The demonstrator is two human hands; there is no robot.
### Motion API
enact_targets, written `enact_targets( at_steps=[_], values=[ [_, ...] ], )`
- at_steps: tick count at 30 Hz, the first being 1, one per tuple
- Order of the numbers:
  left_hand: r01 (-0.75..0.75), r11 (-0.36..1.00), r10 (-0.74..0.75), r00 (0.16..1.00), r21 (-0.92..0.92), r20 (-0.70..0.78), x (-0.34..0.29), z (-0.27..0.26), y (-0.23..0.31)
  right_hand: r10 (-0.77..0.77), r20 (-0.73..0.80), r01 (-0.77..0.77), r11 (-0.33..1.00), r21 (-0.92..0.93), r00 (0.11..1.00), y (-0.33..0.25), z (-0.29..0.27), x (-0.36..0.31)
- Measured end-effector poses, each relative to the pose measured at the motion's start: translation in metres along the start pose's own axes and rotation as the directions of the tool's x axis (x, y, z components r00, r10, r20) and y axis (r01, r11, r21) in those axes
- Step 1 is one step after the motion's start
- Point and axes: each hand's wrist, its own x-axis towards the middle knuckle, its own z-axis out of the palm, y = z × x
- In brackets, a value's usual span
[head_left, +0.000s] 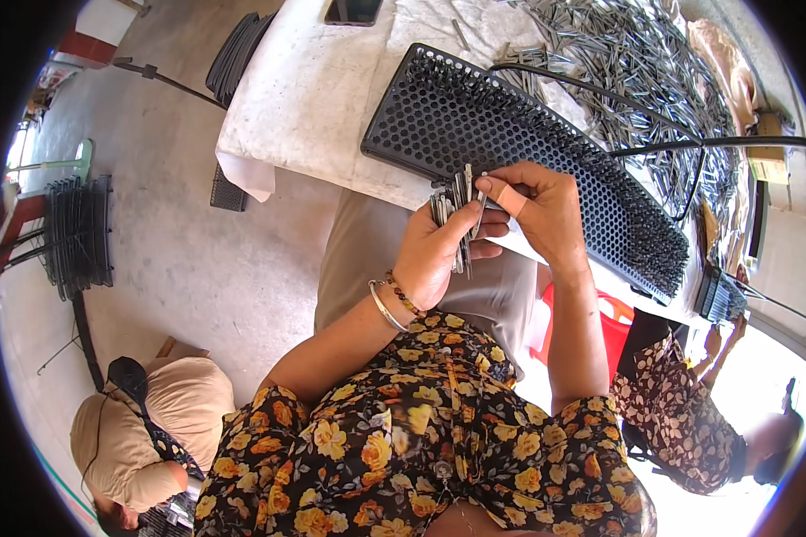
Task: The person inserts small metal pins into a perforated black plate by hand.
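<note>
Both hands meet in the head view just off the near edge of the white-covered table (304,107). Left hand (425,259) clasps a bundle of slim metal pieces (462,219), the thumb pressing it against the fingers; the pieces stand roughly on end, fanned a little, likely so that their tips stay within easy reach. Right hand (551,219), its thumb wrapped in a tan strip, pinches between thumb and fingertips at the bundle's upper end; whether it grips one piece or several, I cannot tell.

Just beyond the fingers lies a black perforated tray (434,125), set slantwise along the table's near edge, probably to keep its holes close to the hands. Small upright pieces crowd its far long edge and its right end, while many holes toward its near left corner look bare. Behind it, toward the table's far right corner, a loose heap of similar pieces (645,98) spreads out, seemingly kept there as stock within arm's reach. Black cable (725,143) crosses the heap. A phone (354,11) lies at the far edge, clear of the tray.
</note>
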Motion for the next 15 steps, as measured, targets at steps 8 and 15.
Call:
enact_targets(
  at_steps=[8, 15],
  values=[
    [0.039, 0.999, -0.039, 0.999, -0.027, -0.009, 0.004, 0.001, 0.003, -0.063, -0.256, 0.091, 0.991, 0.099, 0.965, -0.014, -0.011, 0.008],
    [0.219, 0.974, -0.221, 0.974, 0.051, 0.041, 0.006, 0.003, 0.005, -0.322, -0.437, 0.308, 0.946, -0.105, 0.84, -0.004, -0.007, 0.056]
  ],
)
